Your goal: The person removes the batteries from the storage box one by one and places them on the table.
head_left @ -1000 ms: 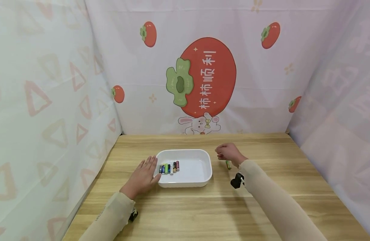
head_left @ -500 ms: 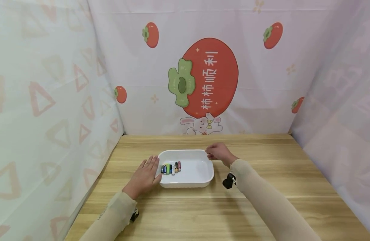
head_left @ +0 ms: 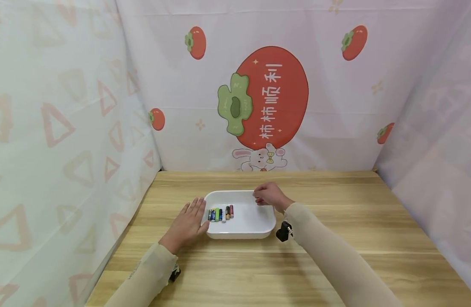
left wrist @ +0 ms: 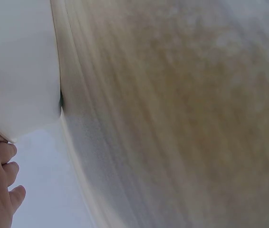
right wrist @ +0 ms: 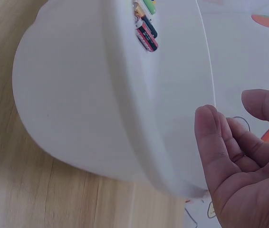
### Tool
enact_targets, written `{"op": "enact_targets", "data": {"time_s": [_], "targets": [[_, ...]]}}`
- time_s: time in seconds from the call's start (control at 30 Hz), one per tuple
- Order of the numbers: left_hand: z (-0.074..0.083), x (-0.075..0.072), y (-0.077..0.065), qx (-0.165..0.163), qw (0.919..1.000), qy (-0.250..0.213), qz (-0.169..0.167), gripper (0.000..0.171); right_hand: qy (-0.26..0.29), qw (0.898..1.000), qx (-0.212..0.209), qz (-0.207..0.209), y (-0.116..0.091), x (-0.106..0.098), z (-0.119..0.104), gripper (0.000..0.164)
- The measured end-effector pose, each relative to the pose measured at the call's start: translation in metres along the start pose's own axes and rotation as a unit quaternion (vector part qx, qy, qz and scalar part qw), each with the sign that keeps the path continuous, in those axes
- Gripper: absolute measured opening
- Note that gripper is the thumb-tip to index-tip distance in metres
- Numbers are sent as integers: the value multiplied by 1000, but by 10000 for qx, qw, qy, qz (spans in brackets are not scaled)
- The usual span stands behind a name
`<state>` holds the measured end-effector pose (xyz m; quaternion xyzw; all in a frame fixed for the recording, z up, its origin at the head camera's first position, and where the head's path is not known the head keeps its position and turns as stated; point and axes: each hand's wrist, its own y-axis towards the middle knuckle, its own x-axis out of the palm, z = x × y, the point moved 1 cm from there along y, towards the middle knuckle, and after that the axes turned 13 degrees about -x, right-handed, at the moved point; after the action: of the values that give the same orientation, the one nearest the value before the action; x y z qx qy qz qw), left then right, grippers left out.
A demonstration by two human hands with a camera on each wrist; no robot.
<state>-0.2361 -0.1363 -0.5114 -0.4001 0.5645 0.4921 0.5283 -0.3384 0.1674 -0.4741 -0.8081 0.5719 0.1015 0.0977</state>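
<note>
A white rectangular tray (head_left: 241, 235) sits on the table. Several batteries (head_left: 220, 214) in mixed colours lie side by side in a row at its left end. My left hand (head_left: 185, 224) rests against the tray's left rim, fingers straight; part of that hand's fingers (left wrist: 7, 173) shows in the left wrist view. Above the tray's right end hovers my right hand (head_left: 272, 197). In the right wrist view its thumb and fingers (right wrist: 215, 156) stand apart with nothing between them. A black-and-red battery (right wrist: 146, 37) shows in the tray there.
The wooden table (head_left: 235, 273) carries the tray near its middle. Behind it hangs a white cloth (head_left: 327, 128) printed with red fruit and a rabbit. Patterned cloth walls (head_left: 85, 128) close off both sides.
My right hand has moved left from over the table to above the tray's right end. A green battery seen on the table a second ago is out of sight. My left hand stays put.
</note>
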Motion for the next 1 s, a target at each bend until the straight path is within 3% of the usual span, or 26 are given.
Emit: {"op": "enact_targets", "data": {"time_s": [0.3, 0.6, 1.0], "targets": [[0, -1, -1, -81, 9998, -36, -168, 73, -56, 9999, 2, -147, 6, 18, 2, 26], [1, 2, 1, -56, 9999, -20, -87, 72, 224, 9992, -163, -289, 8, 37, 5, 25], [0, 1, 1, -60, 9998, 9, -190, 72, 127, 9993, -97, -326, 11, 58, 7, 20]]}}
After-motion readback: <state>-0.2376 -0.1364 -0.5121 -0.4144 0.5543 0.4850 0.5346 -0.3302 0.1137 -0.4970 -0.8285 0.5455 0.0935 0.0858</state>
